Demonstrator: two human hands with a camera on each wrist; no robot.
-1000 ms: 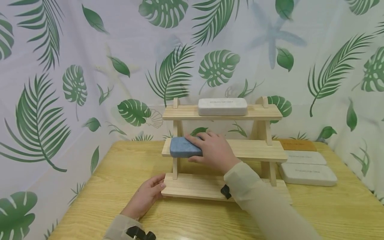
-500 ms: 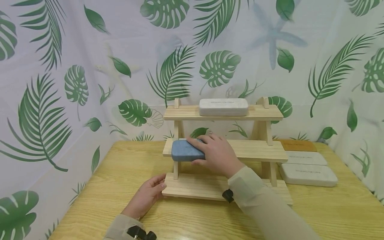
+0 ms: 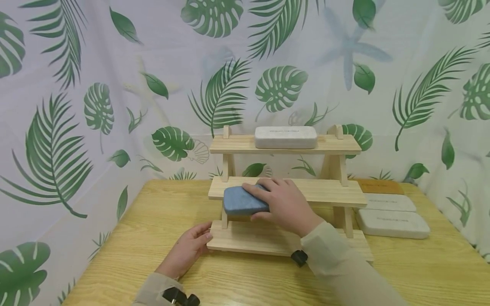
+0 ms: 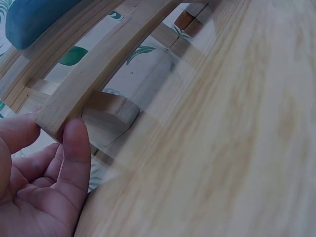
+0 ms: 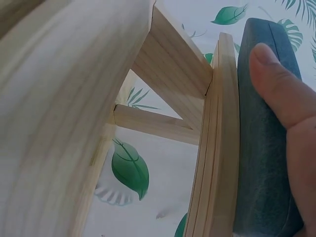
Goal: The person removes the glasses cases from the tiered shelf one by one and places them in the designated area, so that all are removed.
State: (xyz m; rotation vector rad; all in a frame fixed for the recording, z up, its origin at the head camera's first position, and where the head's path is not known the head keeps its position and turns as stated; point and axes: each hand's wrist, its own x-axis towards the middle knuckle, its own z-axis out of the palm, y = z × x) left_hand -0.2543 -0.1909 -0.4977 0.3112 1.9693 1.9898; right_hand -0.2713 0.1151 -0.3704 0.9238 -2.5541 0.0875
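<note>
Tabletop (image 3: pixel 164 204) across the lower frame, tiered wooden stand (image 3: pixel 314 191) at centre, both hands occupied.
The left hand (image 3: pixel 187 248), lower left of centre, pinches the left end of the bottom shelf (image 3: pixel 252 238), seemingly as a brace. The right hand (image 3: pixel 289 206), just right of centre, is curled round the blue case (image 3: pixel 243 202), which overlaps the front edge of the middle shelf (image 3: pixel 333 191) near mid-frame; contact cannot be told. The step looks like guiding the case past that edge, onto or off the shelf being unclear; next probably calls for a firm grip and a steady stand.
</note>
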